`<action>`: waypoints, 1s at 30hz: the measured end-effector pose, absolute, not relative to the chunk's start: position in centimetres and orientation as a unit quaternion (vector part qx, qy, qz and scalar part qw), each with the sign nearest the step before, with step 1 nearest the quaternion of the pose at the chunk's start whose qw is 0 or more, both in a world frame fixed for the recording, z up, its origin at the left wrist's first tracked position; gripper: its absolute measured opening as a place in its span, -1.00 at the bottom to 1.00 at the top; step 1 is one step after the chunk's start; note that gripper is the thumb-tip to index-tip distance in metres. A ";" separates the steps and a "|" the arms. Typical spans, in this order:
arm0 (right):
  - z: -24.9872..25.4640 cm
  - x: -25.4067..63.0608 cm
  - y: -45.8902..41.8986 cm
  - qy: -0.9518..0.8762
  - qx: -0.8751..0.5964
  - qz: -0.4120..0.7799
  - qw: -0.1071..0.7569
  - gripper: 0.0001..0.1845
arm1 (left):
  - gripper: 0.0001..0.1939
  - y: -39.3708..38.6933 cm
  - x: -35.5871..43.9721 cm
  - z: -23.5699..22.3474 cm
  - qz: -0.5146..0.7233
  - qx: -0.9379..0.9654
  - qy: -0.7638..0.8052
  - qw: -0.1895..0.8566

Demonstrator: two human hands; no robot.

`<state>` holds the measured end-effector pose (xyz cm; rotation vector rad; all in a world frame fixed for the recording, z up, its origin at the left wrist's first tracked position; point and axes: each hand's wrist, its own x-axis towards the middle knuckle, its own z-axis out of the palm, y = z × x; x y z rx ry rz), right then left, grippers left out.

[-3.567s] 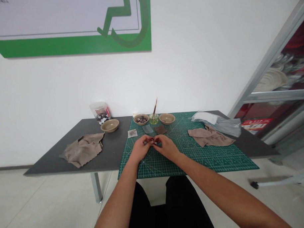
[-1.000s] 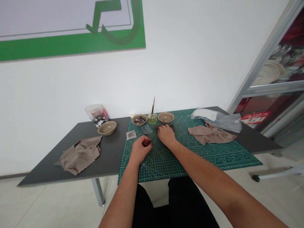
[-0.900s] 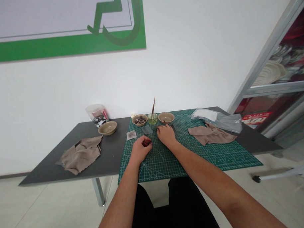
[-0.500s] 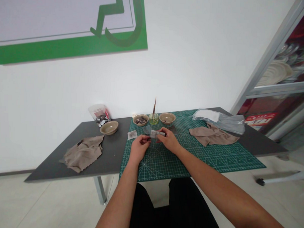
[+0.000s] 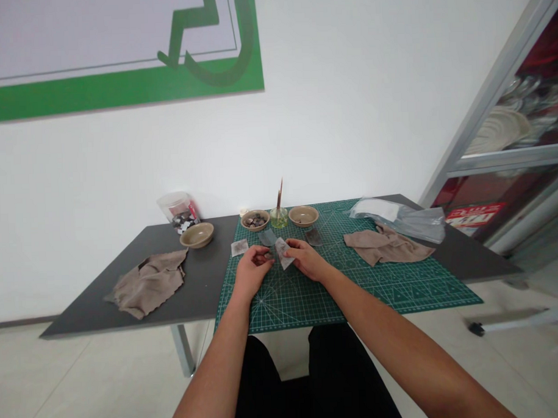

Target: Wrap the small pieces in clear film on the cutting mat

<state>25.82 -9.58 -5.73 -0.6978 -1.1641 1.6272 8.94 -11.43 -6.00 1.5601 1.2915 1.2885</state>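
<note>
The right hand (image 5: 305,260) pinches a thin, pale grey rectangular sheet (image 5: 283,253) between thumb and fingers, on the near side of the clear glass jar (image 5: 279,220) that serves as landmark. The left hand (image 5: 252,272), near and to the left of the jar, has its fingers curled round a small dark grey piece (image 5: 268,256) at the fingertips; its shape is too small to tell. The sheet lies just right of the left fingertips, a narrow gap apparently between them, its long axis running away from the person with the far end tipped slightly left, toward the jar; the left hand is the nearer to the dark piece, the right to the sheet. Just in front of the jar lies a translucent blue-grey square (image 5: 267,237), with a whitish speckled square (image 5: 239,247) further left and a dark brown-grey square (image 5: 313,237) to the right. Flanking the jar, which holds a slim brown brush (image 5: 279,198), are a tan round bowl of dark chips (image 5: 256,229) on the left and a tan shallow bowl (image 5: 306,215) on the right, all on the green gridded cutting mat (image 5: 310,305). Well left of the jar, a crumpled taupe cloth (image 5: 151,285) rests on the dark grey bench (image 5: 204,291); well right lies a second taupe cloth (image 5: 385,248).
</note>
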 end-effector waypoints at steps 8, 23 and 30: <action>-5.7 25.8 -9.4 -0.432 -0.304 0.690 0.495 -0.77 | -0.73 -11.7 9.0 -5.8 0.453 0.658 0.490 0.350; -5.8 26.1 -9.4 -0.553 -0.303 0.604 0.487 -0.69 | -0.73 -11.4 9.0 -6.0 0.467 0.627 0.498 0.375; -5.7 26.4 -9.5 -0.710 -0.347 0.414 0.452 -0.84 | -0.80 -11.5 9.1 -5.8 0.443 0.634 0.496 0.395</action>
